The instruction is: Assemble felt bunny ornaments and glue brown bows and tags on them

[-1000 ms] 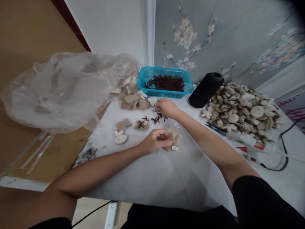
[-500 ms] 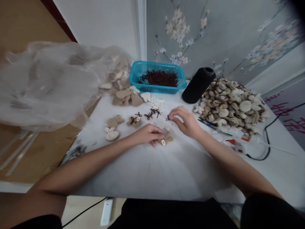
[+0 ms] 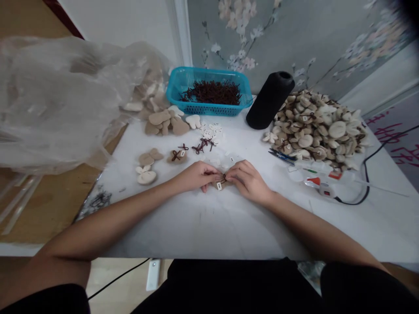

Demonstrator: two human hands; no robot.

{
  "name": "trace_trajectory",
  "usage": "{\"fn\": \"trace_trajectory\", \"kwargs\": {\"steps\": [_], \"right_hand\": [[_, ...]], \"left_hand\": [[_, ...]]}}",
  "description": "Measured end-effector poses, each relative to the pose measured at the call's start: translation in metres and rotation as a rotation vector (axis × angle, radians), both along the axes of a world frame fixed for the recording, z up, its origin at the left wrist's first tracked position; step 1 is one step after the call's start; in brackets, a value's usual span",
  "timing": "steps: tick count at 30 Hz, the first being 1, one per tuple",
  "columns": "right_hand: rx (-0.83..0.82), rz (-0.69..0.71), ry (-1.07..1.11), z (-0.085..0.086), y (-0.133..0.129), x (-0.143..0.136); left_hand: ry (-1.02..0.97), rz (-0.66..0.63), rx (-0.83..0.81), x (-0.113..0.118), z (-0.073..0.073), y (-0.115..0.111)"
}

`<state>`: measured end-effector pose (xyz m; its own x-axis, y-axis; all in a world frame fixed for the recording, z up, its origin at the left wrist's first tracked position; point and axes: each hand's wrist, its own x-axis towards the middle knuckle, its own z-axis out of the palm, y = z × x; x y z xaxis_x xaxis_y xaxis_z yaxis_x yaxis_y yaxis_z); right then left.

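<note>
My left hand is closed on a beige plush piece, which carries a small white label. From the other side, my right hand pinches a dark brown bow against the top of that piece. The fingertips of both hands nearly meet there and partly hide the bow. Just beyond the hands lie several loose brown bows and a scatter of white labels. Left of them rests another plush piece with a bow and label on it.
A blue basket of brown bows stands at the back, beside a black cylinder. Plush pieces are heaped at right, near snips and a glue gun. A plastic bag bulges over the left side.
My right hand has come left and down, bringing the brown bow onto the plush piece. My left hand keeps its hold. The camera view has shifted slightly.
</note>
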<state>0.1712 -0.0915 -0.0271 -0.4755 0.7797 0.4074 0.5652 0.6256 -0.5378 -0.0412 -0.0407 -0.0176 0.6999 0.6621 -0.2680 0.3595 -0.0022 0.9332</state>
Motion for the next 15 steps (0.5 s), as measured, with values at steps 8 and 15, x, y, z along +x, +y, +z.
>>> {"fn": "trace_trajectory", "kwargs": {"steps": [8,15], "right_hand": [[-0.004,0.006,-0.025,0.0008,-0.0019,-0.0027],[-0.019,0.008,-0.004,0.0012,-0.0016,-0.0020]], "left_hand": [[0.000,0.004,0.009,-0.0003,-0.0052,-0.0006],[0.020,-0.004,0.025,-0.0003,-0.0033,-0.0006]]}}
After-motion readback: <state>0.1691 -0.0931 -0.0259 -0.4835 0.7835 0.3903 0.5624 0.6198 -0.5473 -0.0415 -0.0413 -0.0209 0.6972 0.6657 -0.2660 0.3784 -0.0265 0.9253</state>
